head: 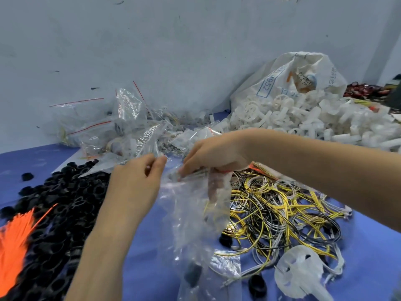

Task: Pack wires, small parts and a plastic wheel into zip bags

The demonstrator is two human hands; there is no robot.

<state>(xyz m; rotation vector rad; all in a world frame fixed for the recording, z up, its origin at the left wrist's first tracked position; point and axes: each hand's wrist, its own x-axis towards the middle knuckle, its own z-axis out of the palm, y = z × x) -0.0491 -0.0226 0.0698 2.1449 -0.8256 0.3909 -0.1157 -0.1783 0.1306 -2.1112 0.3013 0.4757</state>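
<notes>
A clear zip bag [191, 216] hangs above the blue table, held at its mouth by both hands. My left hand [136, 181] pinches the bag's left top edge. My right hand [214, 155] grips the right side of the mouth, fingers reaching inside the plastic. A small black part [192, 274] shows through the bag's bottom. A tangle of yellow, black and white wires [280, 213] lies right of the bag. One white plastic wheel [300, 272] rests at the front right.
A heap of black small parts [63, 205] covers the left. Orange ties [13, 235] lie at the far left edge. Packed zip bags [104, 127] pile against the wall. A white sack [288, 79] spills white wheels [303, 118] at the back right.
</notes>
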